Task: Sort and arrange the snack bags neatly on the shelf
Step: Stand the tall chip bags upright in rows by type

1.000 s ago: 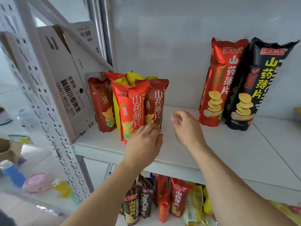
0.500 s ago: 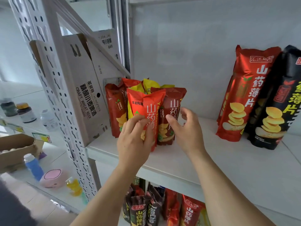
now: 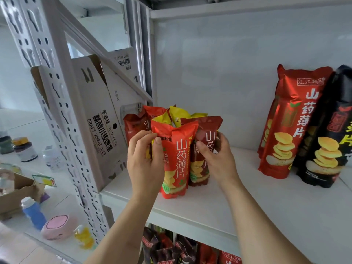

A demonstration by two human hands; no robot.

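White shelf (image 3: 238,202): holds upright snack bags against a pale wall.
Left hand (image 3: 146,159): grips the orange-red bag (image 3: 176,161).
Right hand (image 3: 217,157): grips the dark red bag (image 3: 202,141).
Room: cardboard box (image 3: 95,119) on the left; bottles (image 3: 26,149) beyond.

Premises: a small shop or stockroom. White slotted-steel racking (image 3: 62,119) carries a white shelf (image 3: 247,202) stocked with duplicate retail snack bags: a cluster of small ones (image 3: 175,159) near its left edge, and a tall red bag (image 3: 285,126) and tall black bag (image 3: 327,141) toward its right edge. More bags (image 3: 171,248) fill the tier below. A printed beer carton (image 3: 99,119) stands at the left end. Adjacent shelving holds bottles (image 3: 26,149), a yellow price tag (image 3: 44,180) and an open cardboard box (image 3: 13,195).
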